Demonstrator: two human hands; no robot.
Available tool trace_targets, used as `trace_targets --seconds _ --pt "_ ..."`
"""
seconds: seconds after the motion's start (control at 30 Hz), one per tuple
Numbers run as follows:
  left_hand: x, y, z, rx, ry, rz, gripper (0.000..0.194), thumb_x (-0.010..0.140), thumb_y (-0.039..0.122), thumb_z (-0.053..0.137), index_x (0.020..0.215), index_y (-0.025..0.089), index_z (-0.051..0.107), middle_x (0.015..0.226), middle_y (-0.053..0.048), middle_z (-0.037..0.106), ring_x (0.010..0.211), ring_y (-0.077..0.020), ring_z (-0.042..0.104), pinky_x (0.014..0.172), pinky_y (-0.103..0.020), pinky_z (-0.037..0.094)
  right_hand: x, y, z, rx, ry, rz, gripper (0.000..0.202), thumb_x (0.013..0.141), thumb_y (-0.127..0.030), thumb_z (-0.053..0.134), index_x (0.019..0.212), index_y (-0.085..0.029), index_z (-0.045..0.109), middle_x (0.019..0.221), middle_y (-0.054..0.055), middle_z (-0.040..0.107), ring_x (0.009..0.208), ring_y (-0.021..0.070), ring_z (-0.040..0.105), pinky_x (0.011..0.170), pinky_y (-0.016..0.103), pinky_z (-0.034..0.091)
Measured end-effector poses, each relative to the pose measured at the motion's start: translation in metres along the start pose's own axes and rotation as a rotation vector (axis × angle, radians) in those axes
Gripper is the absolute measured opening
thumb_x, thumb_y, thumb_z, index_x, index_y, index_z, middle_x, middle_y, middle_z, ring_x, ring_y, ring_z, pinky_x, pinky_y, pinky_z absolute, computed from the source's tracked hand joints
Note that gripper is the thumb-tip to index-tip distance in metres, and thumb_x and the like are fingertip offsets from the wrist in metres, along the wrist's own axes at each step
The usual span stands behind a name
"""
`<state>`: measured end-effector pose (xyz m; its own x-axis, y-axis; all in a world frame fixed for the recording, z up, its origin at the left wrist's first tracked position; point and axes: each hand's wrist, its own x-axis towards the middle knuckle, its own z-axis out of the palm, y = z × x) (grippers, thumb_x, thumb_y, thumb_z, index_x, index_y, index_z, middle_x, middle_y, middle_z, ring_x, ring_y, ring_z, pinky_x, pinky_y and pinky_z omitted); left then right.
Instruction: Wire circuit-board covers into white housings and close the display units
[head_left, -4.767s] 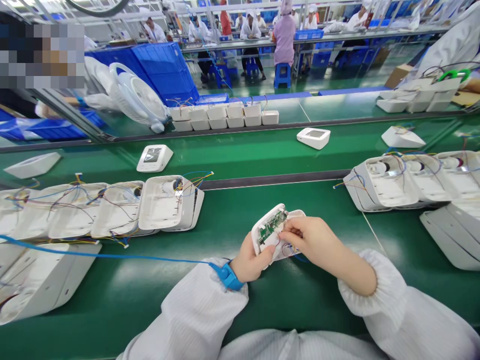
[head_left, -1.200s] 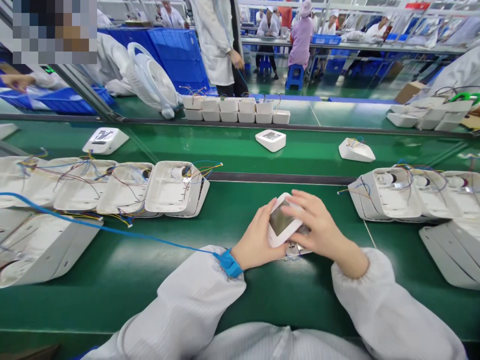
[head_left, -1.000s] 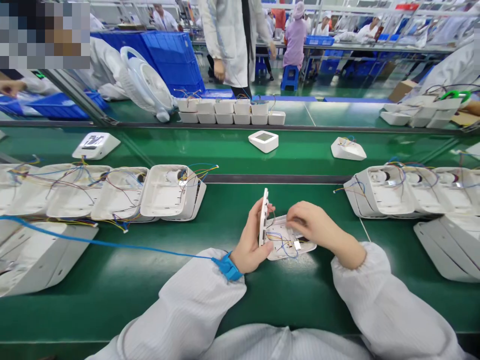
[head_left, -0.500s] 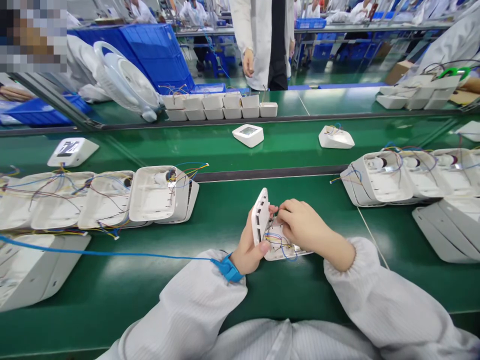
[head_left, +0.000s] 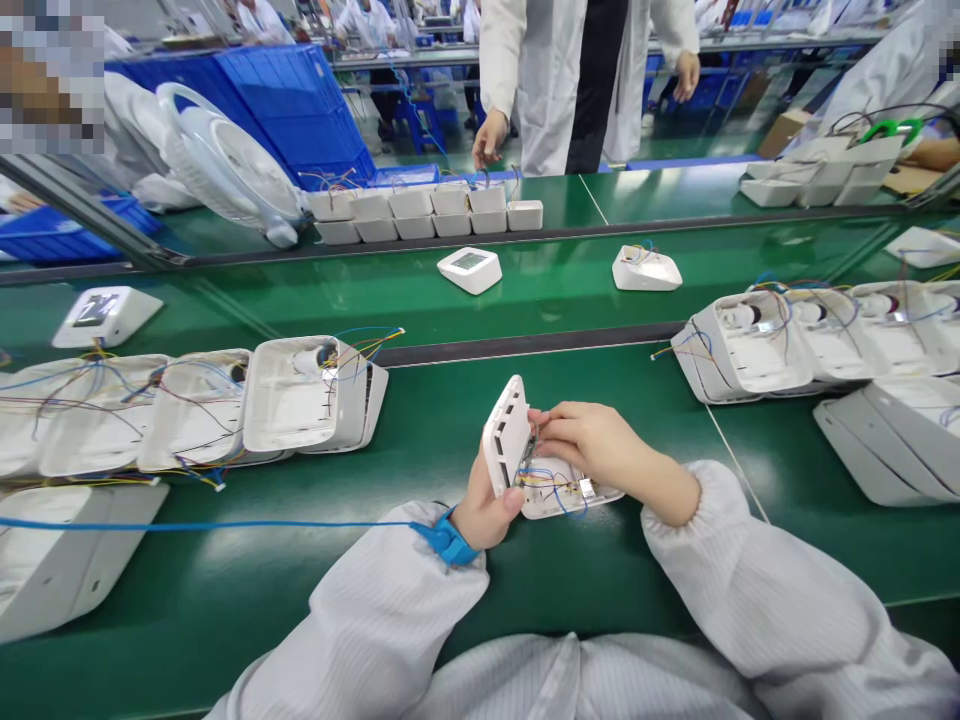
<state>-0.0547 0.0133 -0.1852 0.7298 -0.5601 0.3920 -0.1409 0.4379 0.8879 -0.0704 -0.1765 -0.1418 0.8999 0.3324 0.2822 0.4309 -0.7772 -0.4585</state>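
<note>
My left hand (head_left: 480,510) is closed on a white plastic cover (head_left: 508,432) with a row of dark slots, holding it tilted up on edge. Beneath and beside it an open white plastic housing (head_left: 537,508) lies on the green table, with blue, yellow and red wires (head_left: 553,480) inside. My right hand (head_left: 592,440) reaches to the cover's inner side, its fingers pinched close to a small circuit board (head_left: 530,446). What sits between those fingertips is hidden. A blue wrist strap (head_left: 454,540) with a cord is round my left wrist.
Open white housings with wires stand in rows at left (head_left: 292,400) and right (head_left: 765,350). Units sit on the green belt (head_left: 555,290), including a white unit with a screen (head_left: 471,268). Beyond are small white boxes (head_left: 412,215), a fan (head_left: 232,170) and a standing person (head_left: 555,90).
The cover leans further left, and my right fingers have shifted slightly left along its inner side. The units on the belt sit further left. The person opposite has both hands further out.
</note>
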Motion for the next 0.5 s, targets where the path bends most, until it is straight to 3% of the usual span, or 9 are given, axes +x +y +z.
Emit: trace_targets --seconds 0.5 --pt "0.0030 0.0013 -0.0014 0.016 0.016 -0.059 0.066 0.089 0.049 0.055 0.144 0.016 0.038 0.147 -0.017 0.037 0.136 -0.0335 0.036 0.114 -0.047 0.029 -0.0008 0.0029 0.0017 0.047 0.127 -0.093 0.017 0.094 -0.026 0.058 0.090 -0.017 0.072 0.096 0.006 0.064 0.093 0.0178 0.052 0.083 0.032 0.044"
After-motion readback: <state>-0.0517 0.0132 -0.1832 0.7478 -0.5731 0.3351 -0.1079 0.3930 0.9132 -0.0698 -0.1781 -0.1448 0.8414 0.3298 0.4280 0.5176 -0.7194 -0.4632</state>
